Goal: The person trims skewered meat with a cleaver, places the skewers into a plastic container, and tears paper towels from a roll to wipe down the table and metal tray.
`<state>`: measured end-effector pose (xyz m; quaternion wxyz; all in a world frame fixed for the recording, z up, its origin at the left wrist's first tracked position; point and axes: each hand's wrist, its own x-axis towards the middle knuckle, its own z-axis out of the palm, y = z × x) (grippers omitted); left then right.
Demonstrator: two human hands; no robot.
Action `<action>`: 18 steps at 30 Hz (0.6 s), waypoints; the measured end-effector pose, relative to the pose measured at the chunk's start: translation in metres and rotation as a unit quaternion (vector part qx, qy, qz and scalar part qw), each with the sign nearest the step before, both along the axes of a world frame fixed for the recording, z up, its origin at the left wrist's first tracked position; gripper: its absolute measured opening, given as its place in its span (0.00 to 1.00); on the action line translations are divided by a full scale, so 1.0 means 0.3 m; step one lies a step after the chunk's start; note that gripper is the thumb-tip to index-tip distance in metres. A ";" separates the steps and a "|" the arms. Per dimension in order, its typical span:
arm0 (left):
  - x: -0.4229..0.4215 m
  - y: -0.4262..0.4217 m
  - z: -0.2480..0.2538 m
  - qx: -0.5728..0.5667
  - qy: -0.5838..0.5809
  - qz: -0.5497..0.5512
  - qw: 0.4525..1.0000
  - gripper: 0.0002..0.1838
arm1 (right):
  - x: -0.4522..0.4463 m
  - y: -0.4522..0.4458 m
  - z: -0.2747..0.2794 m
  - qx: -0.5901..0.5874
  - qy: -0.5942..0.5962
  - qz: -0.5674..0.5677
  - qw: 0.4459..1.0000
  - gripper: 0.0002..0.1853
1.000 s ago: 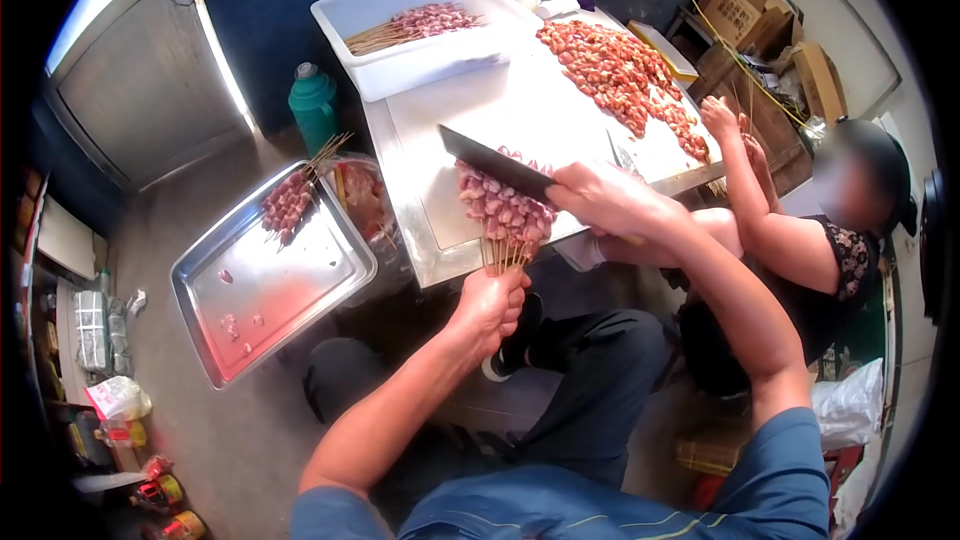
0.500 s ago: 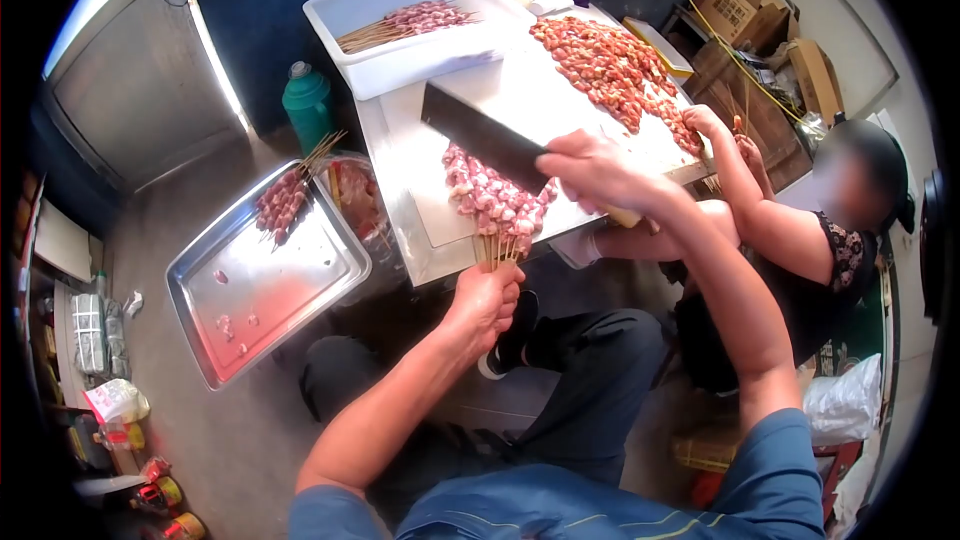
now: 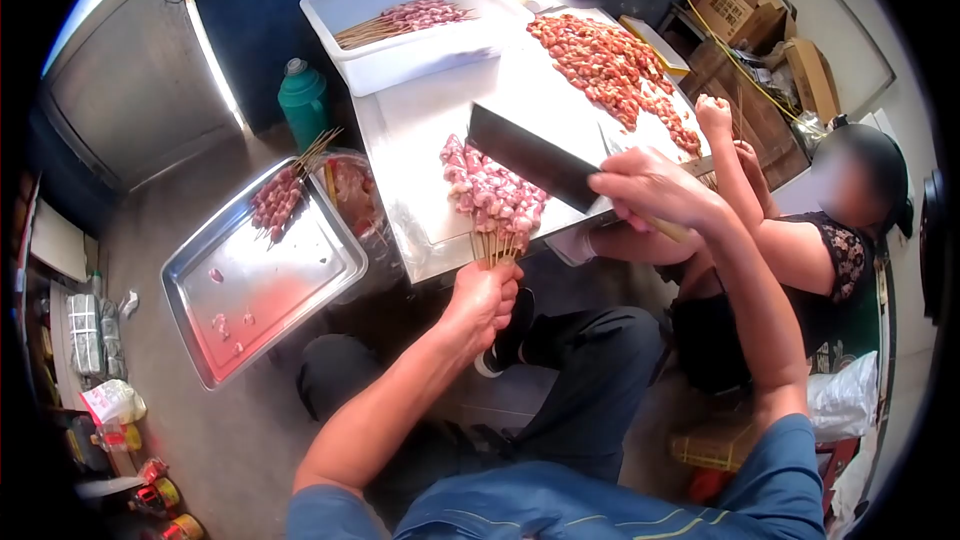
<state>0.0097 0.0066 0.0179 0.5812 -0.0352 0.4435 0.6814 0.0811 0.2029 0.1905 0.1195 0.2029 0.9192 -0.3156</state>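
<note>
My left hand is closed round the stick ends of a bunch of raw meat skewers, at the near edge of the white table. The meat end of the bunch lies on the tabletop, pink and pale. In my right hand is a cleaver with a broad dark blade and a light handle. Its blade is tilted, just right of and above the meat, and partly overlaps it in view; whether they touch I cannot tell.
A white tub holds more skewers. Reddish meat pieces are heaped at the table's far right, beside a seated co-worker. At left, a metal tray carries some skewers; a green thermos stands behind it.
My right hand has moved the cleaver to the right, away from over the skewers' middle. My left hand stays almost in place. The co-worker's hand has risen from the meat heap.
</note>
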 end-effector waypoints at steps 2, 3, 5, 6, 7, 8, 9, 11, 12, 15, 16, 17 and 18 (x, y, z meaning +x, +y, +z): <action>-0.002 -0.002 -0.002 0.000 0.001 0.000 1.000 0.06 | -0.065 -0.032 -0.044 -0.016 0.027 -0.023 0.999 0.19; -0.001 -0.001 -0.003 0.001 0.002 0.000 1.000 0.06 | -0.093 -0.050 -0.075 -0.025 0.033 -0.040 0.998 0.18; -0.002 0.003 -0.006 -0.001 0.002 -0.002 1.000 0.05 | -0.108 -0.061 -0.127 0.056 0.011 0.025 0.998 0.19; -0.002 0.002 -0.008 -0.001 0.003 0.000 1.000 0.05 | -0.085 -0.057 -0.125 0.050 0.001 0.029 0.998 0.19; -0.002 0.001 -0.009 0.000 0.000 0.001 1.000 0.05 | -0.052 -0.047 -0.115 0.044 -0.010 0.035 0.998 0.19; -0.002 0.000 -0.008 0.003 0.000 0.003 1.000 0.05 | -0.016 -0.046 -0.091 0.045 -0.012 0.035 0.998 0.19; 0.000 0.001 -0.007 0.005 0.001 0.004 1.000 0.05 | 0.029 -0.049 -0.052 0.051 -0.046 0.022 0.997 0.18; 0.000 0.005 -0.009 0.004 0.001 0.002 1.000 0.05 | 0.111 -0.045 0.006 0.057 -0.081 0.006 0.995 0.18; -0.001 0.005 -0.010 0.001 0.003 0.004 1.000 0.05 | 0.146 -0.040 0.026 0.056 -0.085 -0.019 0.995 0.18; 0.004 0.002 -0.010 0.007 -0.004 0.016 1.000 0.05 | 0.196 -0.007 0.021 0.008 -0.076 -0.048 0.996 0.19; 0.004 0.003 -0.009 0.006 -0.004 0.014 1.000 0.05 | 0.193 -0.007 0.012 -0.022 -0.034 -0.051 0.998 0.19; -0.001 0.002 -0.009 0.006 -0.003 0.006 1.000 0.05 | 0.186 -0.010 0.002 -0.052 0.007 -0.054 0.997 0.19; -0.005 0.003 -0.010 0.005 -0.003 -0.001 1.000 0.05 | 0.159 -0.025 -0.015 -0.072 0.030 -0.069 0.995 0.20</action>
